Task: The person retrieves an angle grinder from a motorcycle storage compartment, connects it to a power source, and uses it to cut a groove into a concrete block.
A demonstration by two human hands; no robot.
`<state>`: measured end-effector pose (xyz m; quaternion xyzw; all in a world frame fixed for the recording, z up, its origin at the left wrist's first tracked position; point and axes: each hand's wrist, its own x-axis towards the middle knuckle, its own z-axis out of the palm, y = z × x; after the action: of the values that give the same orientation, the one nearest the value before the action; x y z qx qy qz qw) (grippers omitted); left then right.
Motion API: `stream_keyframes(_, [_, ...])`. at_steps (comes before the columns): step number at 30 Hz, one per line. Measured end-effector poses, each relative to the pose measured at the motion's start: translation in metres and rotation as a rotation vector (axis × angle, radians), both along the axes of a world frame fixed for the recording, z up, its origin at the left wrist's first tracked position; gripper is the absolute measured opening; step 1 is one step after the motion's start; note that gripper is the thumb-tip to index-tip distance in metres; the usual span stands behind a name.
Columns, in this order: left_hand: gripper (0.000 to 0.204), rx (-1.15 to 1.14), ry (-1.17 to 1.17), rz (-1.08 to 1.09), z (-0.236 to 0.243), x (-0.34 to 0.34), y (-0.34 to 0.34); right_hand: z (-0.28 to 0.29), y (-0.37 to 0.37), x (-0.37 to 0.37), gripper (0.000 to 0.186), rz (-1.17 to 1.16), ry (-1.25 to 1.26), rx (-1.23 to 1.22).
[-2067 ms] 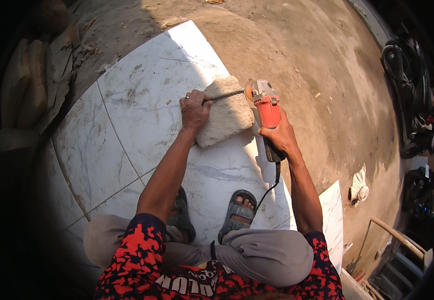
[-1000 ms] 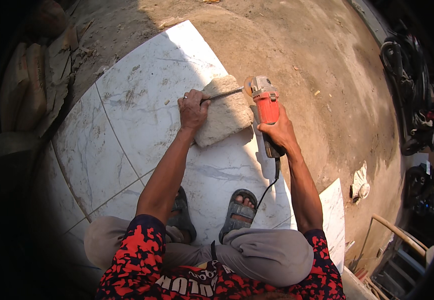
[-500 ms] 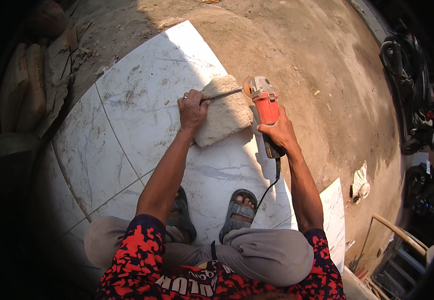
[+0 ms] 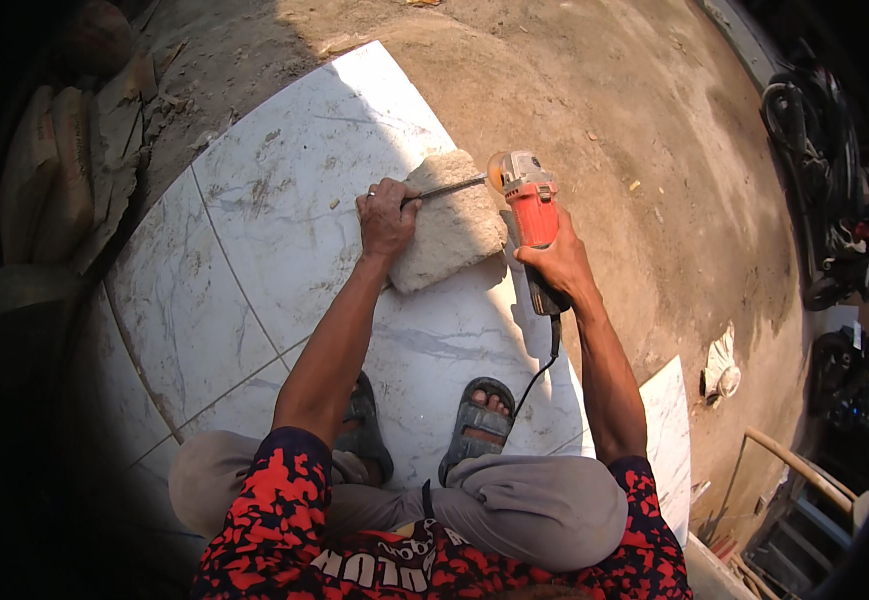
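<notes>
Rod [image 4: 449,188]: near end hidden in left hand [image 4: 386,220]; grinder [image 4: 532,215] partly covered by right hand [image 4: 562,265]; shirt [image 4: 279,500] cut by lower edge.

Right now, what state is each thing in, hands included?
Left hand: closed around metal rod
Metal rod: held over stone block
Right hand: closed around angle grinder
Angle grinder: held
Disc: spinning or not, unclear
Stone block: lying on tiles
Power cord: attached to angle grinder
Sandals: worn

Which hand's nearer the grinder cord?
Right hand, gripping the grinder near where the cord exits; the left hand is farther, holding a rod by the left edge of the stone block.
</notes>
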<state>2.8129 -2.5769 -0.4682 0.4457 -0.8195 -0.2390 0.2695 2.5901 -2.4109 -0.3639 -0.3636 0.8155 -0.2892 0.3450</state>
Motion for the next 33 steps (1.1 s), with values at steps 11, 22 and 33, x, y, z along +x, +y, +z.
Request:
stream_keyframes(11, [0.015,-0.006,-0.006,0.002,-0.0004,-0.0005,-0.0005,0.0055,-0.0016,-0.0004,0.094,0.000,0.008,0.008])
stream_keyframes(22, [0.014,-0.013,0.000,-0.001,-0.0029,-0.0002,-0.0013,0.0058,-0.0024,0.0048,0.094,0.005,0.030,0.026])
stream_keyframes(33, [0.014,-0.013,0.012,0.000,-0.0033,0.0007,-0.0012,-0.0005,-0.0002,0.0049,0.095,0.019,0.033,0.011])
